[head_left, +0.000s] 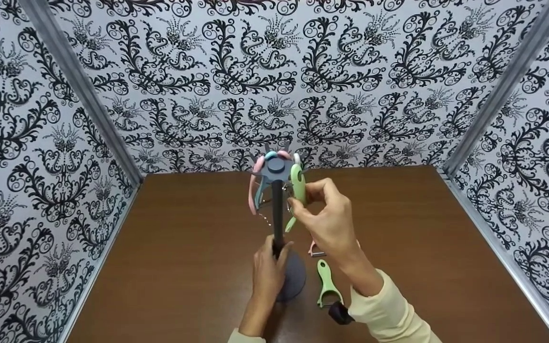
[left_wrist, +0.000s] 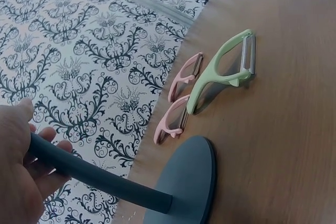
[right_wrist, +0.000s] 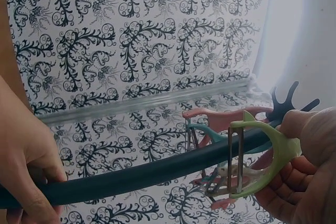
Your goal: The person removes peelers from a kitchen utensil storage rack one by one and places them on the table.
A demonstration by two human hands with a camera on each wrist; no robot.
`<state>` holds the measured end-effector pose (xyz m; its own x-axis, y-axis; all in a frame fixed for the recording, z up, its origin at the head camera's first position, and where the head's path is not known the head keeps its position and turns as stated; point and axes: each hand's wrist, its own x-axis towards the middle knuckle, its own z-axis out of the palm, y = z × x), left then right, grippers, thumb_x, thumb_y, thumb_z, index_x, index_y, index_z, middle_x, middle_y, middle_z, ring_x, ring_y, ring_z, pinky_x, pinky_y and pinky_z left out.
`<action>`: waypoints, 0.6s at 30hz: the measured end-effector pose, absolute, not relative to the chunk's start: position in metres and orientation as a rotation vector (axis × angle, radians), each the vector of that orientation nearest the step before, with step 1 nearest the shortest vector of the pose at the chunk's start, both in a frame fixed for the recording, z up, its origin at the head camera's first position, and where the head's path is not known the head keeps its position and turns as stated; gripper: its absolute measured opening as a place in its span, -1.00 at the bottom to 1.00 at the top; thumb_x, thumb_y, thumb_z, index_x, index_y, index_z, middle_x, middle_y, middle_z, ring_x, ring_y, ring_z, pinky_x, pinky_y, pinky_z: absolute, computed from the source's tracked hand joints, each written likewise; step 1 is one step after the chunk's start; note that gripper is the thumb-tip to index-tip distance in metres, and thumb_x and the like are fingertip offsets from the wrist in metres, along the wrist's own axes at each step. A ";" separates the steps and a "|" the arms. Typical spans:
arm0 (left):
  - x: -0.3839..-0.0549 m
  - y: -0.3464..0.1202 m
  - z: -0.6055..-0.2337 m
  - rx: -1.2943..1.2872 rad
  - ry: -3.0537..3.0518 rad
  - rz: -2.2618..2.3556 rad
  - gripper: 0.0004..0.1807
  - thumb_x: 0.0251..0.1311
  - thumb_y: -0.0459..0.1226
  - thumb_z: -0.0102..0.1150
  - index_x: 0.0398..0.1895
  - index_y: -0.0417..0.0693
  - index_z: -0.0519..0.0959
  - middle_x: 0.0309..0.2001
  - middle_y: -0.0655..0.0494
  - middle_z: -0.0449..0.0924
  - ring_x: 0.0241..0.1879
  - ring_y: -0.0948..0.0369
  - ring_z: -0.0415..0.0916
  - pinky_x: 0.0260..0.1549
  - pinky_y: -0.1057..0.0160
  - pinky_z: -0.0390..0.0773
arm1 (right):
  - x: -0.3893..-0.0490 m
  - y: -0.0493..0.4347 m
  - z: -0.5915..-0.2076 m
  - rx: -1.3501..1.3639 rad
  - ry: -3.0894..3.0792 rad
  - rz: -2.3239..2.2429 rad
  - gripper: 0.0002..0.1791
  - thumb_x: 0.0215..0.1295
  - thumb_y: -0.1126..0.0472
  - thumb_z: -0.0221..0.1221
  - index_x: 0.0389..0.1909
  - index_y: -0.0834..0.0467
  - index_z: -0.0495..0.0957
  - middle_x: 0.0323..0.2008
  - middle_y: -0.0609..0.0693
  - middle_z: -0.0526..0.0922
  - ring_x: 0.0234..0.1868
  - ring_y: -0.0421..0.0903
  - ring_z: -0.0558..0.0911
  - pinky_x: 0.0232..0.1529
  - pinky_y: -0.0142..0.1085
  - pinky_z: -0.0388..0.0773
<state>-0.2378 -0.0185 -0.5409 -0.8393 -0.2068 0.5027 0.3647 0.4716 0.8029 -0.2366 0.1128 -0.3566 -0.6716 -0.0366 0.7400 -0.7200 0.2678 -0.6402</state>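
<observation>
A dark grey utensil stand with a round base (head_left: 295, 283) and hooked top (head_left: 274, 171) is on the brown table. My left hand (head_left: 267, 271) is wrapped around its pole (left_wrist: 100, 177), low down. Up by the hooks, my right hand (head_left: 334, 221) pinches a light green peeler (right_wrist: 272, 174) between thumb and fingers, its handle end at the hooks. Other peelers hang around the top, among them a pink peeler (head_left: 252, 193) and a blue peeler (head_left: 259, 190); the ones behind are partly hidden.
On the table right of the base lies another green peeler (head_left: 327, 286). Two pink peelers (left_wrist: 185, 77) lie beyond it, mostly covered by my right arm in the head view. Patterned wall panels (head_left: 274, 71) enclose the table at the back and sides.
</observation>
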 end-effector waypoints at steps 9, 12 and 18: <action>-0.238 -0.016 -0.543 -0.163 -2.137 -1.330 -0.90 0.35 -0.25 0.33 -0.25 -0.07 0.60 -0.49 0.26 0.48 -0.51 0.31 0.38 -0.53 0.31 0.39 | -0.233 0.114 -0.355 0.665 -1.953 1.412 -0.72 0.08 0.45 0.42 -0.22 0.28 0.55 -0.41 -0.03 0.67 -0.39 -0.09 0.63 -0.29 -0.34 0.55; -0.239 -0.016 -0.542 -0.179 -2.148 -1.319 -0.92 0.36 -0.33 0.32 -0.25 -0.09 0.58 -0.49 0.27 0.44 -0.52 0.32 0.36 -0.55 0.33 0.37 | -0.232 0.117 -0.354 0.655 -1.977 1.413 -0.72 0.07 0.46 0.41 -0.21 0.27 0.56 -0.40 -0.04 0.66 -0.38 -0.10 0.62 -0.30 -0.34 0.55; -0.238 -0.015 -0.539 -0.186 -2.178 -1.330 -0.94 0.38 -0.39 0.28 -0.22 -0.13 0.57 -0.47 0.23 0.46 -0.52 0.29 0.39 -0.56 0.32 0.39 | -0.229 0.123 -0.350 0.649 -2.032 1.403 -0.72 0.07 0.46 0.40 -0.20 0.26 0.57 -0.40 -0.05 0.65 -0.37 -0.11 0.61 -0.30 -0.35 0.52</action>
<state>-0.2381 -0.0152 -0.5390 -0.8254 -0.1725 0.5376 0.3994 0.4945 0.7719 -0.2289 0.1234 -0.3495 -0.7138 -0.0656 0.6972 -0.6752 0.3285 -0.6604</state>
